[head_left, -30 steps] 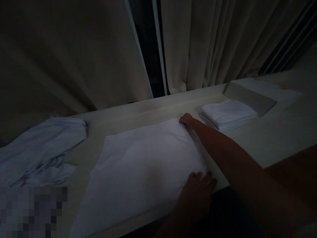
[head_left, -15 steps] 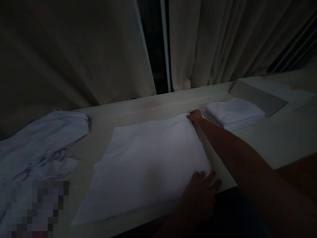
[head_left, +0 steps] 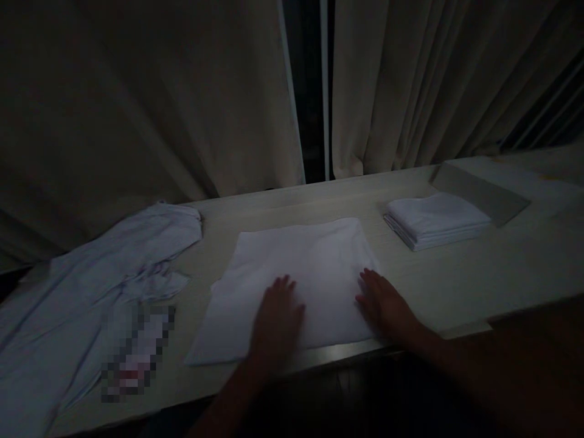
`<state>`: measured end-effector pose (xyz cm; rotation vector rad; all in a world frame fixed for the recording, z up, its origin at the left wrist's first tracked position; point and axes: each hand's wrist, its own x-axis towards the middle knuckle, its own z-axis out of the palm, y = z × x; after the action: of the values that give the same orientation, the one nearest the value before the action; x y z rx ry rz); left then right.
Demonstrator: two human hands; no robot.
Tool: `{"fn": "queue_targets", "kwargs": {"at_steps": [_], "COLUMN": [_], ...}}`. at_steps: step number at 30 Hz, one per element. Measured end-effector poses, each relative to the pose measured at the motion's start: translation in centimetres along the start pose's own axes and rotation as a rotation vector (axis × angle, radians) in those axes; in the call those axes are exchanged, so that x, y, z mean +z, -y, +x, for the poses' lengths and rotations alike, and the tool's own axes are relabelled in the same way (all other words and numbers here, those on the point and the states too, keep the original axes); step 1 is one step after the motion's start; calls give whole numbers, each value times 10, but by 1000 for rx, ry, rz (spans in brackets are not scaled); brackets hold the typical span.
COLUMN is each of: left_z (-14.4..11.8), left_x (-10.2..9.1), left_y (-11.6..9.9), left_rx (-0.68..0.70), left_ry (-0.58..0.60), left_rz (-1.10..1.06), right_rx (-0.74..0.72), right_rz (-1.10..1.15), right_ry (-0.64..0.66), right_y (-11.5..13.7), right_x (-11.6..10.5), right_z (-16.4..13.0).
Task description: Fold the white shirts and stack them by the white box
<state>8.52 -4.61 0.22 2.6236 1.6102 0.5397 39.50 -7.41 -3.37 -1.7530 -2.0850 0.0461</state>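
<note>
A white cloth [head_left: 292, 255], folded into a flat, roughly four-sided shape, lies on the pale table in front of me. My left hand [head_left: 279, 316] is over its lower middle, fingers stretched out and a little blurred. At the cloth's right side, my right hand [head_left: 383, 304] rests with fingers extended, palm down on the fabric near the edge. Neither hand grips anything. To the right sits a stack of folded white cloths [head_left: 438, 219], apart from both hands.
Crumpled white cloths [head_left: 123, 261] are heaped at the left. Near them lies a pixelated flat item [head_left: 139, 353]. A grey board or flap [head_left: 479, 191] stands behind the stack. Beige curtains [head_left: 228, 91] hang along the table's far edge [head_left: 274, 198].
My right hand has let go of the cloth's far right corner and come nearer. My left hand has slid left from the near right corner. The view has shifted left.
</note>
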Motion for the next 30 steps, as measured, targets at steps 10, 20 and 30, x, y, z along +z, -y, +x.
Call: {"fn": "queue_targets", "kwargs": {"at_steps": [10, 20, 30], "left_z": [-123, -84, 44], "left_x": [-5, -14, 12], "left_y": [134, 111, 58], "left_rx": [-306, -267, -12], "left_ry": [210, 228, 249], "left_rz": [315, 288, 258], "right_rx": [191, 311, 96], "right_rz": [-208, -285, -156], "right_ry": [73, -113, -25], "right_y": [-21, -4, 19], "right_x": [13, 2, 10], "right_z": [-45, -48, -25]}}
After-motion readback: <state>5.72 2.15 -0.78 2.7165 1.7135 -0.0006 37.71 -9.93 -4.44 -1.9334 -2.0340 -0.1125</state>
